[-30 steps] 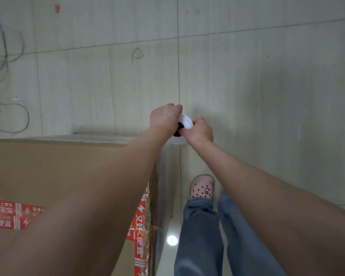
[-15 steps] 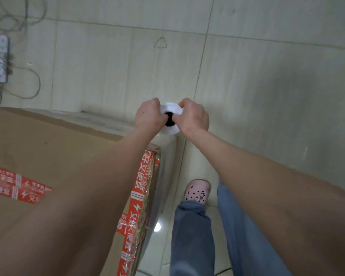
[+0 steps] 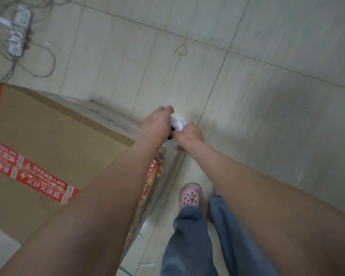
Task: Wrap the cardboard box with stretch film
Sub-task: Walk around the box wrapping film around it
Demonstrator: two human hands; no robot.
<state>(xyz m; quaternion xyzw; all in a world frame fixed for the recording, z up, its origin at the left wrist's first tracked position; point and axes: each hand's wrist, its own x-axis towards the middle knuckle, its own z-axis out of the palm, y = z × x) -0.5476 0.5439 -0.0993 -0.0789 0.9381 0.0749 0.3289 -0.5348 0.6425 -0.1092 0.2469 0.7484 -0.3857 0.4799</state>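
Note:
A large brown cardboard box (image 3: 54,140) sealed with red printed tape fills the left of the view. Clear stretch film (image 3: 167,168) shines on its near right side, running down from the roll. The white stretch film roll (image 3: 177,124) with a dark core sits just past the box's far right corner, mostly hidden by my hands. My left hand (image 3: 157,122) grips the roll from the left. My right hand (image 3: 189,138) grips it from the right, fingers curled round its end.
A white power strip (image 3: 20,30) with tangled grey cables lies on the tiled floor at the far left. My legs in blue trousers (image 3: 189,242) and a pink clog (image 3: 190,196) stand right of the box. Bare tiles stretch to the right.
The view has swung so the box corner and power strip sit more in frame. My hands with the roll have moved along past the box's corner; both keep their grip.

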